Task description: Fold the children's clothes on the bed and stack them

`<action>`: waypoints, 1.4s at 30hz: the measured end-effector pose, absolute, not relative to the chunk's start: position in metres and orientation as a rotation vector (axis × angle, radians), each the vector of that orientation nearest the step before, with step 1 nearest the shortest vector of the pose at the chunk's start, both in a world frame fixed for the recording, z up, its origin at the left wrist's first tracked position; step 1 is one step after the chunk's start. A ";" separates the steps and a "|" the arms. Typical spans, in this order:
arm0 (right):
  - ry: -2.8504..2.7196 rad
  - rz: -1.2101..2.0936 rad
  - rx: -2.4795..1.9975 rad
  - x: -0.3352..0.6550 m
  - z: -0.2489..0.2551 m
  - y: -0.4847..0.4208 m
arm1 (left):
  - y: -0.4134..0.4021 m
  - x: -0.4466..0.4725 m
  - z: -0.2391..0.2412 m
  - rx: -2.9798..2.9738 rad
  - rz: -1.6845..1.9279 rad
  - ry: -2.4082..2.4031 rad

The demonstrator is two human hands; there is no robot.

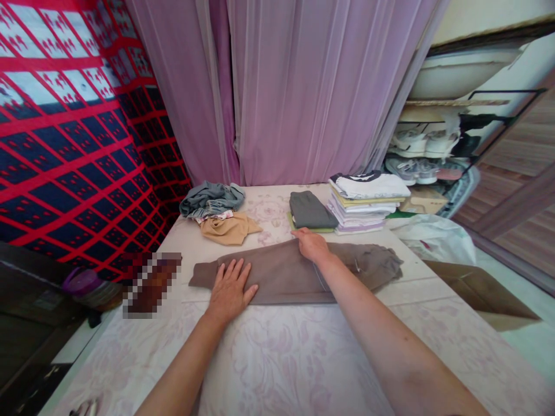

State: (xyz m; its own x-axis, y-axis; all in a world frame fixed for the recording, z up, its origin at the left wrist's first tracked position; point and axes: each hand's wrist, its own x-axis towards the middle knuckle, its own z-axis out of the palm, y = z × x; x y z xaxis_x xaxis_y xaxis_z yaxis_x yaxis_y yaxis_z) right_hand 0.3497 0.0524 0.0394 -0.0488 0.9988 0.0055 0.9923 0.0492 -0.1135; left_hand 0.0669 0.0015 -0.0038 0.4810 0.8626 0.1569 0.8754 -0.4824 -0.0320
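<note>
Grey-brown trousers [273,274] lie folded lengthwise across the table in front of me, the cuffed leg end at left and the gathered waist at right. My left hand [229,289] rests flat on the leg near the cuff, fingers spread. At the far edge, around the middle of the trousers, my right hand [311,245] is closed, its thumb and forefinger pinching the cloth. Just beyond that hand sits a folded dark grey garment [311,209] on top of a greenish one. My right forearm hides part of the trousers near the pocket.
A stack of folded clothes [362,208] stands at the back right. Crumpled grey-blue clothing [212,199] and a tan garment [229,227] lie at the back left. Purple curtains [303,92] hang behind. An open cardboard box [477,289] and a shoe rack [433,138] are at right.
</note>
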 end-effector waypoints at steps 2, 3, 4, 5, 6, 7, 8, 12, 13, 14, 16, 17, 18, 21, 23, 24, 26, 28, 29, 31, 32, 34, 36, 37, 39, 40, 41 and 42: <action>-2.365 0.170 -2.060 0.354 0.047 0.063 | 0.002 0.066 -0.005 -2.603 -0.203 -1.532; -2.422 0.199 -2.034 0.356 0.051 0.068 | 0.002 0.066 -0.006 -2.601 -0.211 -1.530; -2.467 0.223 -2.014 0.356 0.054 0.071 | 0.002 0.066 -0.006 -2.601 -0.216 -1.527; -2.512 0.244 -2.001 0.356 0.057 0.074 | 0.002 0.066 -0.007 -2.602 -0.220 -1.524; -2.555 0.262 -1.991 0.356 0.060 0.075 | 0.002 0.065 -0.007 -2.603 -0.222 -1.520; -2.596 0.277 -1.984 0.356 0.062 0.076 | 0.002 0.065 -0.007 -2.605 -0.226 -1.517; -2.637 0.288 -1.978 0.355 0.065 0.076 | 0.001 0.065 -0.007 -2.606 -0.232 -1.512; -2.763 0.254 -1.947 0.354 0.077 0.072 | 0.000 0.065 -0.006 -2.606 -0.255 -1.505; -2.777 0.234 -1.942 0.355 0.080 0.071 | 0.000 0.066 -0.005 -2.609 -0.251 -1.510; -2.787 0.216 -1.937 0.356 0.083 0.070 | 0.000 0.066 -0.005 -2.613 -0.245 -1.515; -2.796 0.171 -1.905 0.359 0.087 0.067 | 0.000 0.066 -0.005 -2.624 -0.237 -1.525; -2.796 0.140 -1.871 0.361 0.088 0.066 | 0.000 0.066 -0.004 -2.629 -0.239 -1.528; -2.794 0.105 -1.828 0.363 0.088 0.064 | 0.000 0.066 -0.005 -2.632 -0.244 -1.528; -2.784 0.012 -1.708 0.369 0.085 0.059 | -0.001 0.066 -0.005 -2.632 -0.262 -1.526; -2.808 -0.004 -1.674 0.370 0.082 0.055 | -0.001 0.066 -0.006 -2.629 -0.263 -1.526; -2.826 -0.009 -1.663 0.370 0.081 0.054 | -0.001 0.065 -0.006 -2.627 -0.261 -1.525; -2.858 -0.031 -1.637 0.369 0.082 0.051 | 0.000 0.065 -0.007 -2.622 -0.260 -1.518; -2.858 -0.078 -1.624 0.369 0.084 0.048 | 0.000 0.064 -0.007 -2.620 -0.262 -1.503; -2.848 -0.106 -1.627 0.369 0.085 0.047 | 0.000 0.064 -0.008 -2.619 -0.264 -1.498; -2.828 -0.141 -1.644 0.369 0.087 0.044 | 0.000 0.064 -0.008 -2.618 -0.270 -1.490; -2.821 -0.142 -1.656 0.369 0.087 0.043 | 0.000 0.064 -0.008 -2.618 -0.275 -1.488; -2.809 -0.111 -1.705 0.367 0.088 0.042 | 0.000 0.064 -0.008 -2.619 -0.283 -1.486; -2.784 -0.070 -1.823 0.364 0.088 0.044 | 0.000 0.064 -0.007 -2.625 -0.277 -1.488; -2.758 -0.065 -1.899 0.362 0.088 0.045 | 0.000 0.063 -0.007 -2.627 -0.274 -1.489; -2.690 -0.089 -2.037 0.359 0.087 0.050 | 0.000 0.063 -0.007 -2.630 -0.281 -1.490; -2.653 -0.107 -2.086 0.358 0.086 0.054 | 0.000 0.063 -0.008 -2.630 -0.287 -1.491; -2.616 -0.120 -2.122 0.357 0.084 0.057 | 0.000 0.064 -0.008 -2.631 -0.293 -1.492; -2.583 -0.120 -2.152 0.357 0.081 0.061 | 0.001 0.064 -0.008 -2.633 -0.294 -1.496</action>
